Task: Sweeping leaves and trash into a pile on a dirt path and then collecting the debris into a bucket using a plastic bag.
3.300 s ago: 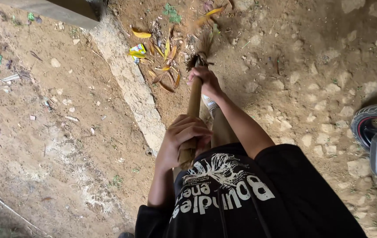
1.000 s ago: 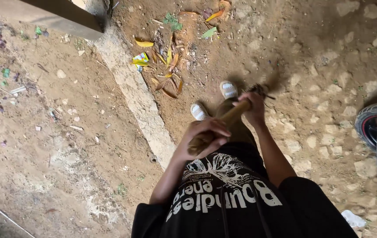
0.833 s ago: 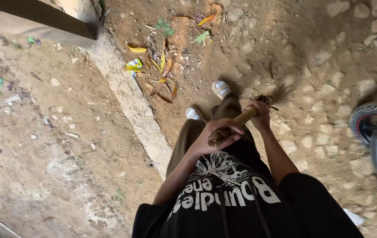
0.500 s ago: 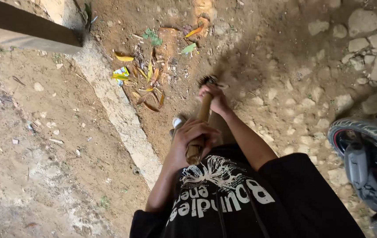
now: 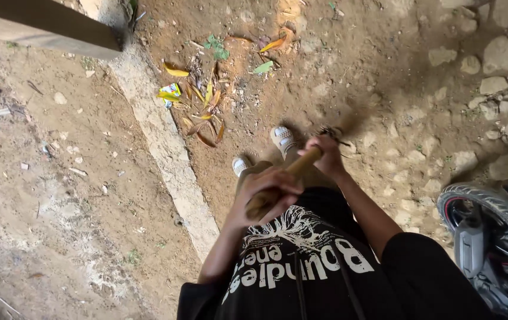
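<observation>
I hold a short broom with a thick wooden handle in both hands. My left hand grips the near end of the handle, close to my black printed shirt. My right hand grips it farther out, right behind the dark bristles, which are blurred over the dirt to the right of my feet. My two light shoes stand on the bare earth just below the hands. A small pile of yellow and orange leaves with a bright wrapper lies ahead and to the left.
A pale concrete curb runs diagonally across the ground on the left. A dark beam crosses the top left corner. A motorbike wheel stands at the right edge. Flat stones are set in the dirt at the top right.
The broom swung from pointing ahead to pointing right, bristles now over the dirt right of my feet. The view shifted, so the motorbike wheel sits lower in the frame.
</observation>
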